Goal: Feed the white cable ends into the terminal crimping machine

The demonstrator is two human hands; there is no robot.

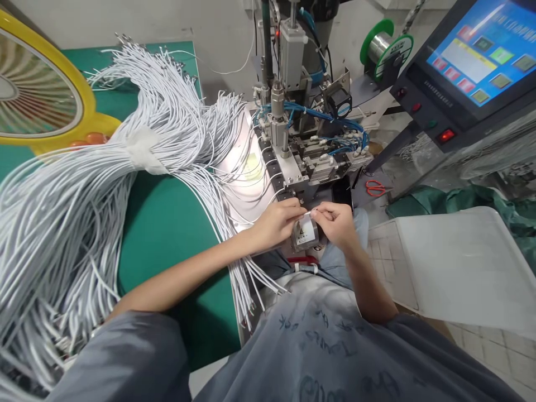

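My left hand (281, 221) and my right hand (336, 222) meet in front of the machine, fingers pinched close together. Between their fingertips a short stretch of white cable (308, 213) shows; its end is too small to make out. Just below the fingers is a small clear container (307, 233) with a white label. The soldering machine (288, 162), with metal cylinders and blue air tubes, stands directly beyond both hands. Several white cables (268, 173) lie in a row along its left side.
A big tied bundle of white cables (163, 128) covers much of the green table (167, 223). A yellow fan (86, 103) stands at left. On the right are a solder wire spool (380, 47), a control screen (477, 61), red-handled scissors (376, 188) and a white tray (464, 262).
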